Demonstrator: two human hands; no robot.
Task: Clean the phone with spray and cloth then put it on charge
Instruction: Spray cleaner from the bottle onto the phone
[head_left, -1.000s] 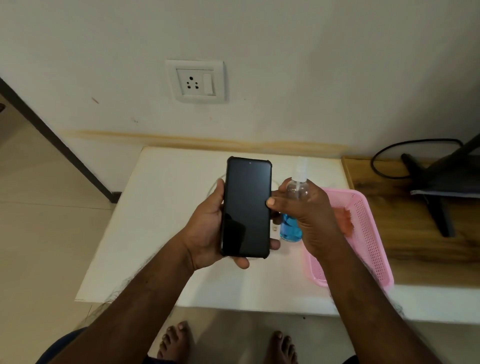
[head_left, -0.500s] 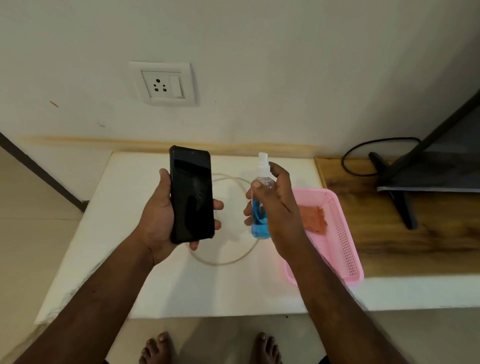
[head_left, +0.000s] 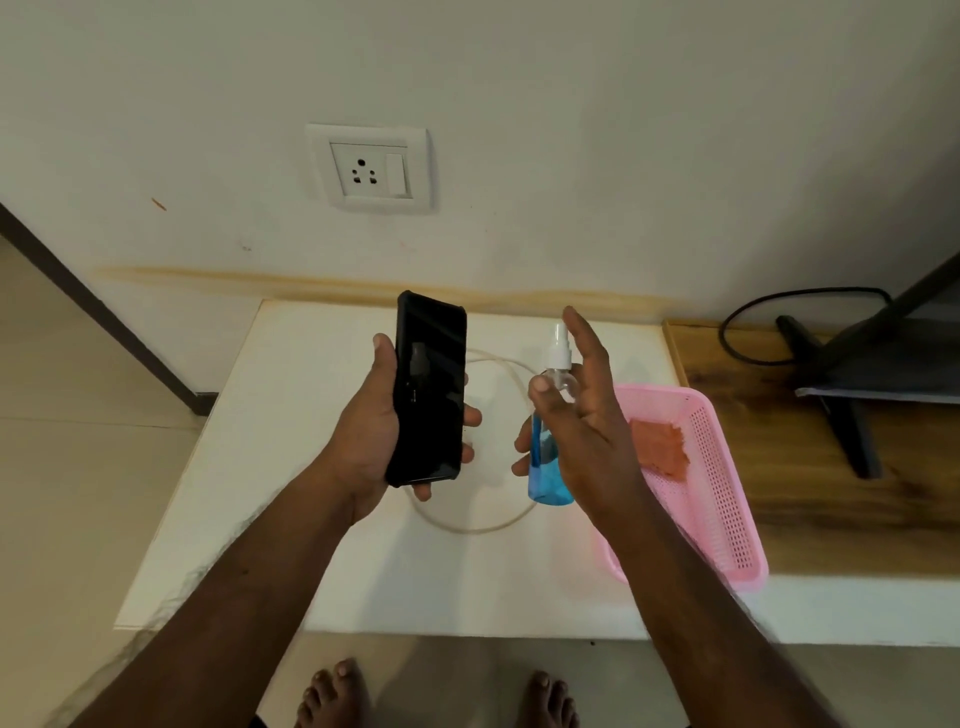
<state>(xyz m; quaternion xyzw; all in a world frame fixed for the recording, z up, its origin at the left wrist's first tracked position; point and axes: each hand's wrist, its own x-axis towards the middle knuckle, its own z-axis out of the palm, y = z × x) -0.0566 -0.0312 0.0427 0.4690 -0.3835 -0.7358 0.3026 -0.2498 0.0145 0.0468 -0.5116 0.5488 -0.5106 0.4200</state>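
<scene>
My left hand (head_left: 366, 431) grips a black phone (head_left: 428, 389) in a dark case, held upright above the white table with its dark screen turned toward the right. To its right, my right hand (head_left: 576, 415) holds a small clear spray bottle (head_left: 545, 467) of blue liquid, its white nozzle (head_left: 559, 345) aimed left at the phone; the index finger is lifted off the nozzle. An orange cloth (head_left: 660, 447) lies inside the pink basket (head_left: 727, 499) behind my right hand. A white charging cable (head_left: 483, 525) loops on the table below the phone.
A white wall socket with a switch (head_left: 371, 169) sits on the wall above the table (head_left: 291, 467). To the right is a wooden surface (head_left: 831, 499) with a black stand (head_left: 841, 395) and a black cord. My bare feet show at the bottom.
The phone has turned from facing me to angled toward the bottle. My right index finger has lifted off the nozzle. The camera view has shifted sideways.
</scene>
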